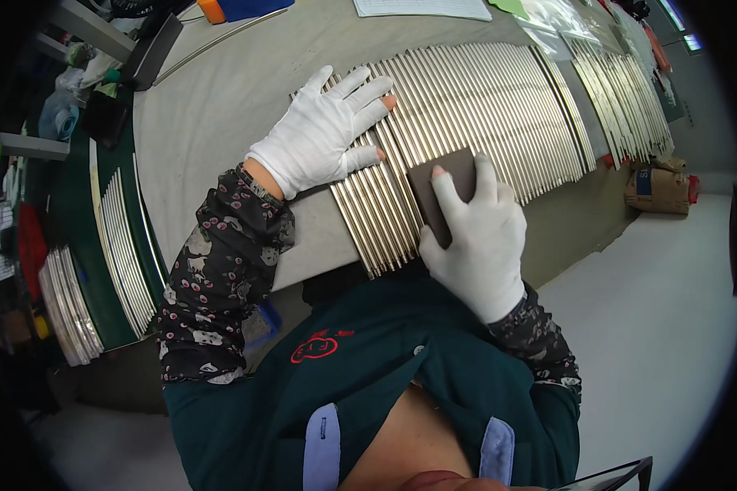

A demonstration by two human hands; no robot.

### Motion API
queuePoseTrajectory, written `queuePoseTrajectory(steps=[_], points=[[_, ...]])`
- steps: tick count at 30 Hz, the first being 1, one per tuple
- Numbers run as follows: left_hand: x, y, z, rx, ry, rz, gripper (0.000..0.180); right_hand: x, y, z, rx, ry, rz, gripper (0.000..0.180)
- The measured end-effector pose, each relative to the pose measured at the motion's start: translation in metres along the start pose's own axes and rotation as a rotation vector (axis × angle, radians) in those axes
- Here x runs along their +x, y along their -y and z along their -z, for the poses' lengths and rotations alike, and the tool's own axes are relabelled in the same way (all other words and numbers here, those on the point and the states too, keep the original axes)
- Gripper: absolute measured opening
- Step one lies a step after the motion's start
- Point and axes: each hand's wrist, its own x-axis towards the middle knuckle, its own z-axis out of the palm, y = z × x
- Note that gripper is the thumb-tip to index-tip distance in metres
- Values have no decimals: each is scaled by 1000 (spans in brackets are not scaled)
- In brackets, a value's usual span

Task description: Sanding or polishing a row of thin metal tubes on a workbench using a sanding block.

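A wide row of shiny metal rods (475,98) lies side by side across the table. My left hand (323,131), in a white glove with bare fingertips showing, rests flat on the left end of the row with its fingers spread. In my right hand (479,233), also gloved in white, is a dark grey-brown sanding block (445,192). The block lies against the rods near their close ends, just right of my left hand. My right thumb and fingers grip its edges.
More metal rods (622,102) lie in a bundle at the far right. To the left, thin strips (123,245) rest on a green surface. A long thin rod (221,45) and papers (422,8) lie at the back. A brown cardboard box (662,191) stands beyond the right edge.
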Motion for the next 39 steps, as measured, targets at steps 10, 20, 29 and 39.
queuePoseTrajectory(steps=[10, 20, 29, 39], points=[[1, 2, -2, 29, 2, 3, 74, -7, -2, 7, 12, 37, 18, 59], [-4, 5, -1, 10, 16, -6, 73, -70, -20, 24, 164, 68, -42, 70], [-9, 9, -3, -16, 6, -36, 73, -62, -10, 17, 173, 11, -64, 70], [-9, 7, 2, -45, 2, -23, 75, -16, 1, 0, 70, -5, -7, 64]])
